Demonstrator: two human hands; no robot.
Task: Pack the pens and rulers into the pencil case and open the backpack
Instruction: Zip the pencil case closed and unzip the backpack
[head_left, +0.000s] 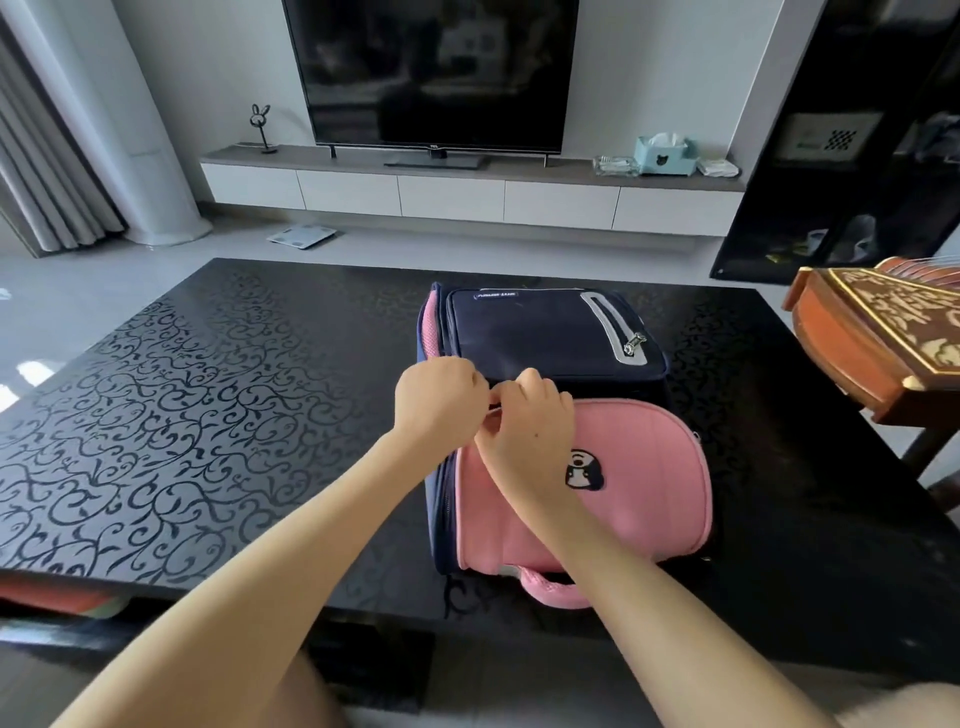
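Pink and navy fabric makes up the boxy school backpack (623, 467), which lies flat on the black scroll-patterned worktop (208, 415). Its pink carry handle (556, 590) points toward the person. Both hands meet at the far left corner of the pink front flap. The left hand (441, 402) is curled tight and the right hand (530, 421) is curled beside it, knuckles up. A small pale zip pull (494, 409) shows between them. Both hands seem to pinch it, though the fingertips themselves are hidden.

No pens, rulers or pencil case show anywhere on the worktop, so the packing part is probably done or out of sight. The step in hand is judged to be opening the backpack.

To do it well, one hand should hold the fabric next to the zip taut while the other draws the pull along the navy zip track (444, 499). The pull should run in line with the teeth rather than upward. The corner of the flap is where a slider is likeliest to snag, so it is worth slowing there. If two sliders meet at this spot, they should be parted in opposite directions. The worktop looks glossy and the bag may slide, so the holding hand should also press it down.
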